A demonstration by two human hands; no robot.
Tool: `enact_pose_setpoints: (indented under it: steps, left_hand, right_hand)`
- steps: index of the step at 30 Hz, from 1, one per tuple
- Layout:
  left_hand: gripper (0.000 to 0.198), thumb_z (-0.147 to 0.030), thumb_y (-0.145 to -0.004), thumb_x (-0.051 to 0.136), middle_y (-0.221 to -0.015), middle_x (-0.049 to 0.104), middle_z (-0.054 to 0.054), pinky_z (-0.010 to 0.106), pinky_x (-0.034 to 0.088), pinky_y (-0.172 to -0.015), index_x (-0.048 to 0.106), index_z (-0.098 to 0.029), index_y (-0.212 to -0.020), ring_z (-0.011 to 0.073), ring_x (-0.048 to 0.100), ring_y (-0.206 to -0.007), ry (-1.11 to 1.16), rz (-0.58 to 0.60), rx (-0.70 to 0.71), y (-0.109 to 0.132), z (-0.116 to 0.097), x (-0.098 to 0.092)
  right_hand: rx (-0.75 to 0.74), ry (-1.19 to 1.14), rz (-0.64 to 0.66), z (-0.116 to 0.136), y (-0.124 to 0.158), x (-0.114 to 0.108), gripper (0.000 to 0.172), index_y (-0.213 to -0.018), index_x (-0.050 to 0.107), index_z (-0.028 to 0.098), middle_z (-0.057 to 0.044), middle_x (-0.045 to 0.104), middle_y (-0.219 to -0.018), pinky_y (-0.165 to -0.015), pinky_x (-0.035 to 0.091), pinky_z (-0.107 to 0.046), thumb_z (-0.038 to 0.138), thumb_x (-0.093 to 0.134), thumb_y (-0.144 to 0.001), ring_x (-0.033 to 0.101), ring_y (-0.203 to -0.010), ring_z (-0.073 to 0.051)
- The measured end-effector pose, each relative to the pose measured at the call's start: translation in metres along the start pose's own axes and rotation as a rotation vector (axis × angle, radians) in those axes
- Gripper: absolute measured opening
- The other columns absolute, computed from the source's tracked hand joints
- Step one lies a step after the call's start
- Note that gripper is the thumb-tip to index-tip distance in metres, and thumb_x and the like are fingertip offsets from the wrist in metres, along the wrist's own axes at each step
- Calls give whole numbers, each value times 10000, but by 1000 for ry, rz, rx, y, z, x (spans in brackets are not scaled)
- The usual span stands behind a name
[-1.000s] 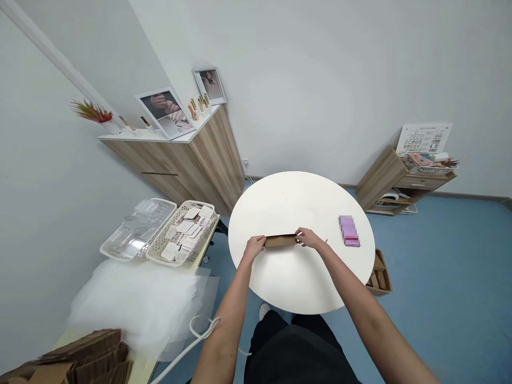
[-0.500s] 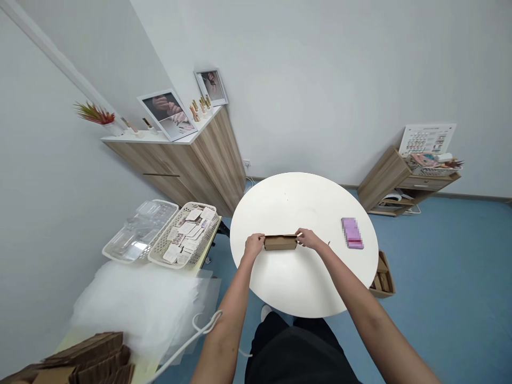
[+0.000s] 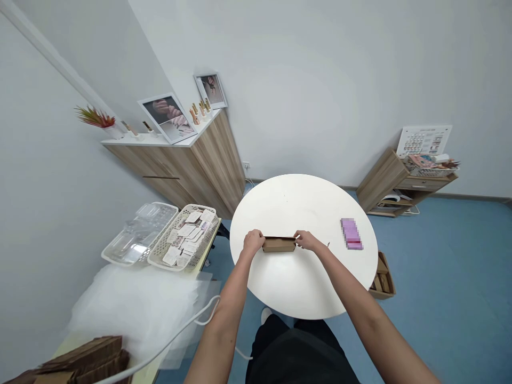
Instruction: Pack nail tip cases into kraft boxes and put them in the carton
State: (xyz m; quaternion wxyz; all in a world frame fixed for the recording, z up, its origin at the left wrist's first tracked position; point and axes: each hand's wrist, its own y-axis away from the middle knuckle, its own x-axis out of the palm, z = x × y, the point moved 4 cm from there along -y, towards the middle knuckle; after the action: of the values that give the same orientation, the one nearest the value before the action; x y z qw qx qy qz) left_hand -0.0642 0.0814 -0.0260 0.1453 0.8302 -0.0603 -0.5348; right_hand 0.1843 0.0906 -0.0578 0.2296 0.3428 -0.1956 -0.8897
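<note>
A small brown cardboard box [image 3: 279, 245] rests on the white round table [image 3: 308, 288], its long side toward me. My left hand [image 3: 253, 241] grips its left end, with the fingers closed at the upper corner. At the opposite end, my right hand [image 3: 305, 240] pinches the upper right corner. A dark line runs along the box's top edge between my hands. What is inside the box does not show.
A pixelated purple object [image 3: 352, 233] lies at the table's right. Left stand a white basket of cards [image 3: 187, 234], a basket of clear plastic [image 3: 138, 234], translucent sheets [image 3: 136, 304] and folded cardboard [image 3: 90, 357]. A white cable [image 3: 176, 337] crosses near my left forearm. Right below is an open carton [image 3: 384, 277].
Both hands keep their hold at the box's ends, shifting only slightly. The white cable beside my left forearm has swung a little. The whole view has tilted very slightly.
</note>
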Motion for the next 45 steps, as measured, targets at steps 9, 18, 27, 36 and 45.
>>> enact_pose_setpoints:
  steps: [9,18,27,36,45]
  left_hand:
    - [436,-89,-855,417,-1234,622,102,310,439,-972,634,-196,-1217,216,579,-1129,-27,-42,196,27,11,27]
    - [713,-80,-873,306,-1589,240,93,501,209,-1165,116,-239,-1542,230,361,-1399,13,-272,380,65,28,80]
    - [601,-129,-882,372,-1494,396,154,488,370,-1093,281,-196,-1473,267,446,-1334,-2,-312,441,54,28,81]
    - [401,-161,-827,541,-1195,556,92,395,531,-843,488,-236,-1217,245,603,-1020,99,-155,798,59,-57,67]
    - [412,-112,-775,573,-1092,613,54,372,516,-858,510,-240,-1162,222,593,-1013,249,-68,1075,118,-253,118]
  right_hand:
    - [-153,318,-189,-1,15,22,467,-1308,552,264,-64,714,-1068,-781,462,-271,125,448,-874,658,-959,-203]
    - [-273,412,-326,-18,41,69,702,-1550,93,260,-76,162,-1611,-733,509,-330,163,312,-889,637,-970,-234]
    - [-173,493,-311,3,42,65,430,-1263,461,217,-118,566,-1261,-706,482,-292,103,450,-848,644,-890,-224]
    - [-80,469,-504,-36,126,19,359,-1155,476,235,-56,521,-1144,-627,416,-249,65,485,-839,589,-781,-154]
    - [-19,220,-873,-162,264,-80,543,-1285,461,249,-75,514,-1257,-842,486,-309,35,464,-786,576,-1028,-203]
